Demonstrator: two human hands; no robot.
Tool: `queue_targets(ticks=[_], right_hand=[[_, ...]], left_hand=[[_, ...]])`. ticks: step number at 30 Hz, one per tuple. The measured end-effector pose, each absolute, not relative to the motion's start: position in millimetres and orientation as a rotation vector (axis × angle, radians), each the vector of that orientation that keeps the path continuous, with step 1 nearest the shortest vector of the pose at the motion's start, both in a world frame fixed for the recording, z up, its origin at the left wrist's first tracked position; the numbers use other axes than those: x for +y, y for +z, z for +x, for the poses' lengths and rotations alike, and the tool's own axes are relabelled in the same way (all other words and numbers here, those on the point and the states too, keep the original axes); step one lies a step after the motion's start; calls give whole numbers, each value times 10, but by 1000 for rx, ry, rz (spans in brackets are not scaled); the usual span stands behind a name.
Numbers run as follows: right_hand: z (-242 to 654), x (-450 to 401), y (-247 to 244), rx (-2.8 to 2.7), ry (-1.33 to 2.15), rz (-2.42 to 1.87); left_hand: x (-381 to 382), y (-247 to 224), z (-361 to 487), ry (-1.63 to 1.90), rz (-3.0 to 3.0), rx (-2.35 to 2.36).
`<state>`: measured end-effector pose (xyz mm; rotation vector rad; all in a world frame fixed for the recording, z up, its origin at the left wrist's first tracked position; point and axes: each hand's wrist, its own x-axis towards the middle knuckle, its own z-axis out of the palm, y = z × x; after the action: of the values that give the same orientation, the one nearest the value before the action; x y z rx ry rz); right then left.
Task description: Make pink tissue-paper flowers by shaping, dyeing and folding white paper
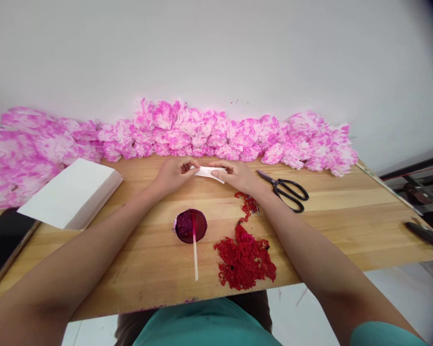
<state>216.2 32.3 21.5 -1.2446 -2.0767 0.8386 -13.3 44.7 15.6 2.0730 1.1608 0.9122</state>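
Between my hands is a narrow strip of folded white paper [206, 171], held level just above the wooden table. My left hand [178, 171] pinches its left end with thumb and fingertips. At the other end my right hand [236, 174] grips it, thumb below and fingers along the top. Nearer to me stands a small round dish [184, 229] of dark magenta liquid, with a pale flat stick [195, 259] leaning out of it. A heap of tangled red yarn [245, 262] lies to the right of the dish, with a thin strand reaching toward my right wrist.
Black-handled scissors [283, 187] lie right of my right hand. A thick stack of white paper [72, 192] is on the left, beside a dark flat object [7, 240]. Pink-and-white paper flowers [202, 132] line the wall. A dark-handled tool [425, 234] rests at the right edge.
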Motion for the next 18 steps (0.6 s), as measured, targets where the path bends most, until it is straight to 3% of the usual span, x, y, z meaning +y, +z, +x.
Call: queue_targets(ticks=[18], right_hand=[[2098,268,189,-2282,565,-1159]], left_hand=[[432,156,-120,967,2340,1078]])
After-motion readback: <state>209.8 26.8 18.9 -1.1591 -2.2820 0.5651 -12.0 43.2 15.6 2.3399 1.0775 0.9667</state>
